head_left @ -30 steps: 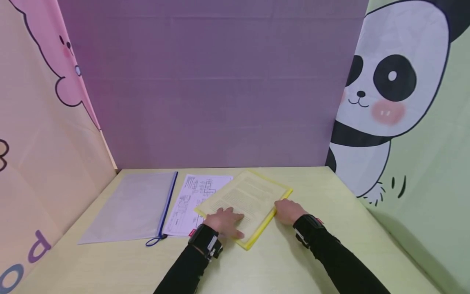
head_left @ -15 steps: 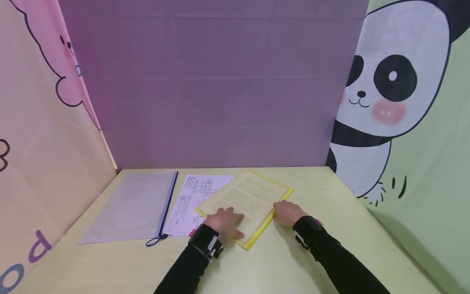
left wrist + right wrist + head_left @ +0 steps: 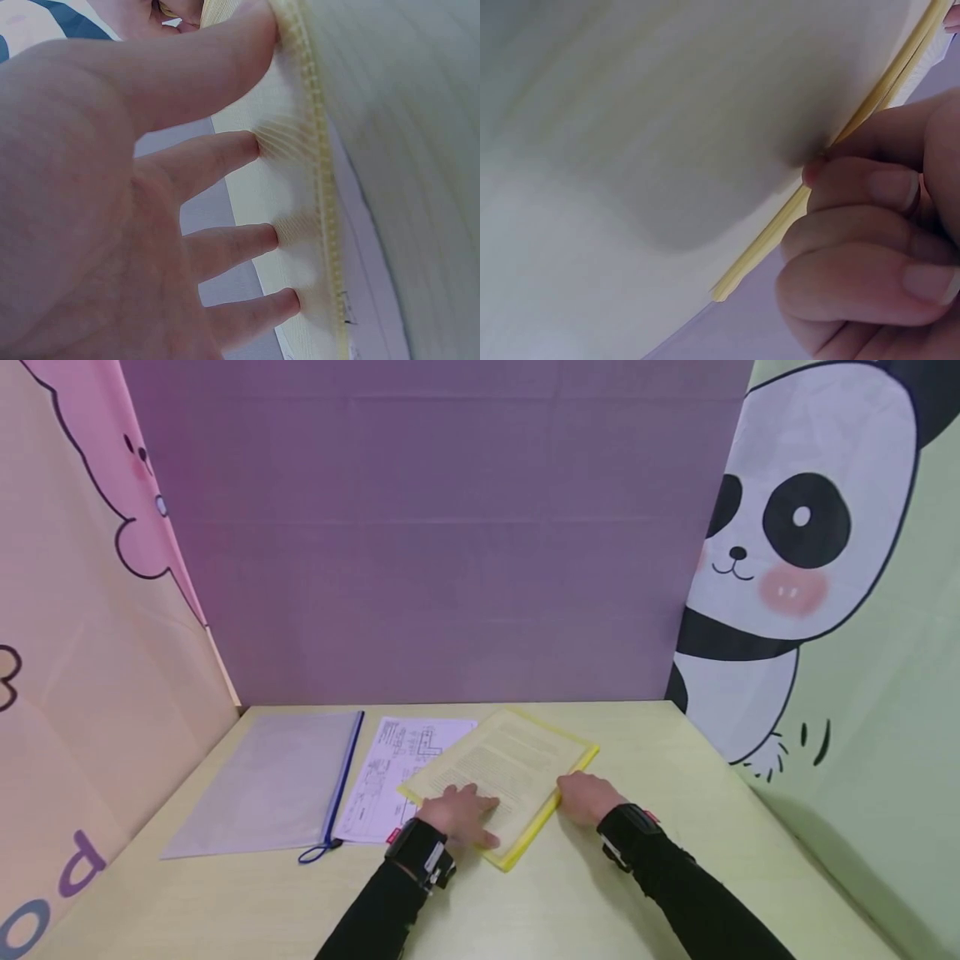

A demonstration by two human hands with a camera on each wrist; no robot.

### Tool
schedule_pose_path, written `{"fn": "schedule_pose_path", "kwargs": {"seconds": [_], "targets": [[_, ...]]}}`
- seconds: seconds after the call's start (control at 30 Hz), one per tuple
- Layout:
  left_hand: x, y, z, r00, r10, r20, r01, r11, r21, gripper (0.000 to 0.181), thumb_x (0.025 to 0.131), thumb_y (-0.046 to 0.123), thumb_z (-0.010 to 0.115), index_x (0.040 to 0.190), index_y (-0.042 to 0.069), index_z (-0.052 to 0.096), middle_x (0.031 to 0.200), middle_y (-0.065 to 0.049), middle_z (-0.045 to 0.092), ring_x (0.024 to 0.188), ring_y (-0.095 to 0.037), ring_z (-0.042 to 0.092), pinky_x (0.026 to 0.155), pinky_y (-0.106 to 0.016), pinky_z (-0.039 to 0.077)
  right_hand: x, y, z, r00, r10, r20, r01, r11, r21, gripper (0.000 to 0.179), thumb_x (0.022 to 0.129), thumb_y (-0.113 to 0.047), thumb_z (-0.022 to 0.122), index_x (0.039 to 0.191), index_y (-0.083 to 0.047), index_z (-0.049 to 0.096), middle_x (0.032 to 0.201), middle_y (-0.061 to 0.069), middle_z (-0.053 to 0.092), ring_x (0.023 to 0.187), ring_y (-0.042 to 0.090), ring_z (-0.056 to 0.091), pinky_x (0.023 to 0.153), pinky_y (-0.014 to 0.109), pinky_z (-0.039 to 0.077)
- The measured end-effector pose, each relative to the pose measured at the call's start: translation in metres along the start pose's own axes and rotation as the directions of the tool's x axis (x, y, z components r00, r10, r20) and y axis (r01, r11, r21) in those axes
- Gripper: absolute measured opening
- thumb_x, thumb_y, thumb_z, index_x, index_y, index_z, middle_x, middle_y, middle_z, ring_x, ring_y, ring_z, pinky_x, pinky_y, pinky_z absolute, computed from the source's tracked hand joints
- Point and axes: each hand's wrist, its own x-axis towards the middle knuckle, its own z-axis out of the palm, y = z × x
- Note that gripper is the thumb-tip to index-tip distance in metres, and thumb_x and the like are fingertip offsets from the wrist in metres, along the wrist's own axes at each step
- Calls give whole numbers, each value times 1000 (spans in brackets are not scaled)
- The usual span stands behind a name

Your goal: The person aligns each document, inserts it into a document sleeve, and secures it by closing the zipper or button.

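A yellow-edged zip file pouch (image 3: 504, 752) with a printed sheet showing through lies slanted on the table. My left hand (image 3: 459, 815) rests on its near left part, fingers spread; in the left wrist view the fingertips (image 3: 244, 146) press into the mesh-like surface. At the pouch's right side, my right hand (image 3: 588, 796) pinches the yellow zip edge (image 3: 532, 837) between thumb and index finger. The other fingers curl in, as the right wrist view shows. Whether a zip slider sits inside that pinch I cannot tell. A white sheet with line drawings (image 3: 375, 781) lies partly under the pouch.
A whitish translucent pouch (image 3: 262, 785) with a blue zip strip (image 3: 343, 777) and a blue cord loop (image 3: 311, 854) lies at the left of the pale wooden table (image 3: 510, 918). A purple backdrop (image 3: 450, 543) stands behind, and printed cloth walls close off both sides.
My right hand has slid slightly toward me along the pouch's yellow edge. The left hand, the pouch and the papers stay in place.
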Motion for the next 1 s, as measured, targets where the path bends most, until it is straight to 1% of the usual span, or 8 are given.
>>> {"fn": "schedule_pose_path", "kwargs": {"seconds": [0.07,0.3,0.5,0.7,0.87,1.0], "targets": [[0,0,0,1000,-3,0,3,1000,2,66,87,53,74,147,34,55,160,-8,39,147,-40,31,108,-71,31,0,-1,0,1000,1,5,-1,1000,0,9,97,-8,61,88,-6,59,80,10,57,71,26,52,68,45,50],[0,1,-1,1000,-4,-8,4,1000,17,65,86,53,75,146,34,57,158,-8,42,144,-39,35,105,-69,36,0,-2,-1,1000,2,19,-2,1000,-5,8,99,-7,60,92,-5,61,84,11,61,73,26,54,71,46,51],[0,2,-1,1000,-2,-6,2,1000,17,65,86,53,75,146,33,57,158,-8,42,144,-39,35,106,-69,36,-1,-2,-2,1000,5,28,-4,1000,-3,7,99,-7,60,92,-5,61,84,11,61,73,26,54,71,46,51],[-1,2,-2,1000,16,-5,-16,1000,15,66,86,53,75,147,32,56,158,-9,42,144,-39,36,105,-70,35,-1,-2,-2,999,-6,31,7,1000,-3,8,99,-7,59,92,-6,61,85,11,61,74,25,55,71,45,50],[-1,2,-2,1000,8,-6,-8,1000,12,66,86,53,75,146,32,56,158,-9,42,144,-39,35,106,-70,34,-2,-3,-2,999,-33,12,33,999,0,8,98,-6,59,90,-6,60,84,11,61,74,26,56,71,47,51],[-2,2,-2,1000,5,-7,-4,1000,17,66,86,53,75,146,33,56,158,-8,42,144,-39,35,106,-70,35,-3,-3,-1,999,-31,12,31,1000,3,9,98,-6,60,89,-6,60,83,11,60,73,26,55,70,46,51]]}}
